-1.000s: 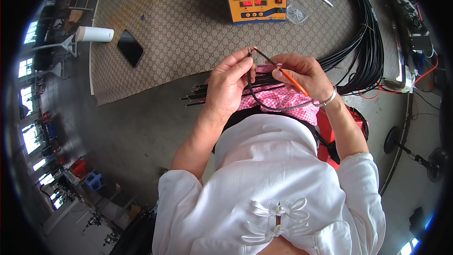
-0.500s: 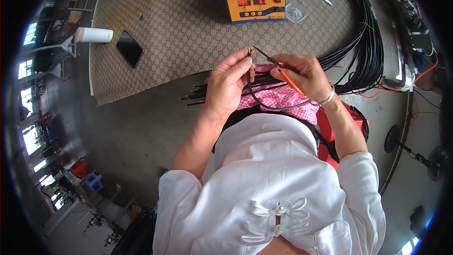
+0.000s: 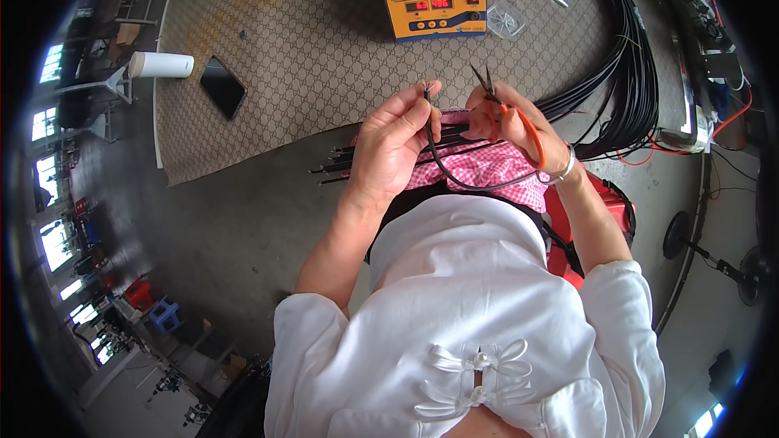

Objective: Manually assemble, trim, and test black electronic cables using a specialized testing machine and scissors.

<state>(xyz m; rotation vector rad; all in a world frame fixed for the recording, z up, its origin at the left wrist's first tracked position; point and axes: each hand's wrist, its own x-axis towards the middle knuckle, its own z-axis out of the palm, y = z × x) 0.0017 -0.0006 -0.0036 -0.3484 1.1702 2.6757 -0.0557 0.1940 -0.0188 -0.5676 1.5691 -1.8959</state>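
Head view: the black cable ends on the near side of the control box's middle, tip toward the box, pinched between the nearer left hand's thumb and fingers. The right hand, apart, grips orange-handled scissors; their parted blades point boxward, below its right edge.

orange-handled scissors, blades apart, near curved black cable
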